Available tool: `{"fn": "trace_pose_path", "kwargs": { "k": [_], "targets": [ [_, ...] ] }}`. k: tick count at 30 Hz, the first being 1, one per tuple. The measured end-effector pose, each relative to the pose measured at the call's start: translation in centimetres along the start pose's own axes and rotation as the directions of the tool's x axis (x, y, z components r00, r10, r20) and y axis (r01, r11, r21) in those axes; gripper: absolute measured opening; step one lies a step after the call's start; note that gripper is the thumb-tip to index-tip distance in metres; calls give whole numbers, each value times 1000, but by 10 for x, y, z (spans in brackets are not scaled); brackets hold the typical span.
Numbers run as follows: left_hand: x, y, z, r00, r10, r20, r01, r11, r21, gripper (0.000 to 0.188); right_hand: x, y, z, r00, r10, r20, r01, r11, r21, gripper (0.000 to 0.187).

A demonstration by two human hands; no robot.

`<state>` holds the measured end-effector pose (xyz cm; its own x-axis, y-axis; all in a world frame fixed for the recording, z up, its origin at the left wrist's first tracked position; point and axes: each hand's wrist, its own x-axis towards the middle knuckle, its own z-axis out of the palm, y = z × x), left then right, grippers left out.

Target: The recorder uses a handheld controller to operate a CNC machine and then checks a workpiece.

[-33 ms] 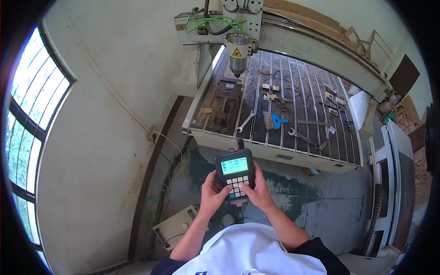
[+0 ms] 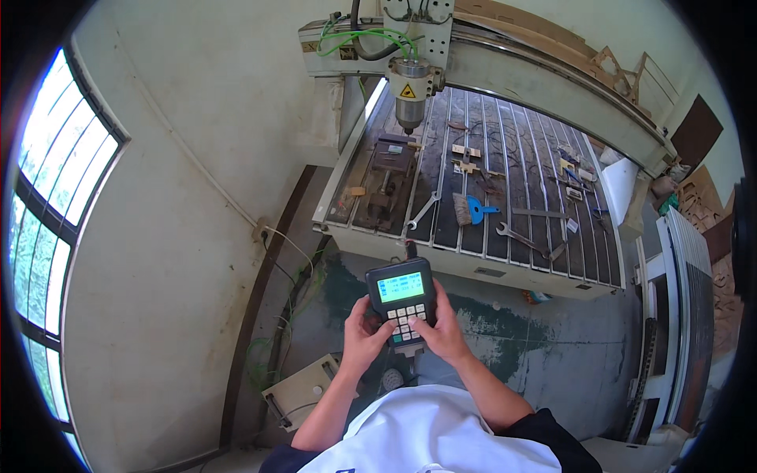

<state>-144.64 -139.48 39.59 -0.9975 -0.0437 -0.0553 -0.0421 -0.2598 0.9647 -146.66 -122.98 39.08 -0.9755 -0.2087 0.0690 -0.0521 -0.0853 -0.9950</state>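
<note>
Light comes through a barred window [image 2: 47, 181] on my far left, beside a pale wall [image 2: 165, 284] with a thin conduit running down to a socket [image 2: 260, 230]. On the floor, a beige box [image 2: 298, 392] sits near my left forearm. My left hand [image 2: 363, 340] grips the lower left side of a black handheld controller [image 2: 402, 304], its thumb bent over the keypad's edge. Beyond, a dark metal vise [image 2: 386, 183] lies on the left end of the slatted bed [image 2: 449, 256] of a large machine. The controller is held in front of my body, short of the bed's front edge, its green screen [image 2: 400, 287] lit and a cable rising from its top. Past it, a spindle [image 2: 408, 102] with a yellow warning triangle hangs point down near the vise's far end. An open-ended wrench [image 2: 424, 210] lies just beside the vise. My right hand [image 2: 446, 335] clasps the controller's right side, thumb over the keys. Farther right on the bed are a blue-handled brush [image 2: 476, 210], a second wrench [image 2: 522, 239] and a flat metal bar [image 2: 540, 212]. Long panels [image 2: 688, 276] stand at the far right.
</note>
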Motion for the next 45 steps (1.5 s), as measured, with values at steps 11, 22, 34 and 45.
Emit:
{"fn": "trace_pose_path", "kwargs": {
  "k": [11, 22, 34, 45],
  "targets": [
    [67, -68, -35, 872, -101, -479, 54, 992, -111, 52, 125, 89, 12, 907, 184, 378, -202, 979, 10, 78],
    [91, -163, -80, 728, -262, -634, 183, 965, -188, 48, 159, 228, 29, 825, 296, 481, -274, 955, -118, 77],
    [91, -255, -127, 586, -601, -543, 673, 734, -86, 61, 126, 344, 26, 825, 440, 355, -403, 898, -177, 77],
    [88, -302, -141, 620, -665, -417, 656, 731, -190, 64, 127, 356, 15, 708, 623, 332, -606, 778, -168, 76]
  ]
}}
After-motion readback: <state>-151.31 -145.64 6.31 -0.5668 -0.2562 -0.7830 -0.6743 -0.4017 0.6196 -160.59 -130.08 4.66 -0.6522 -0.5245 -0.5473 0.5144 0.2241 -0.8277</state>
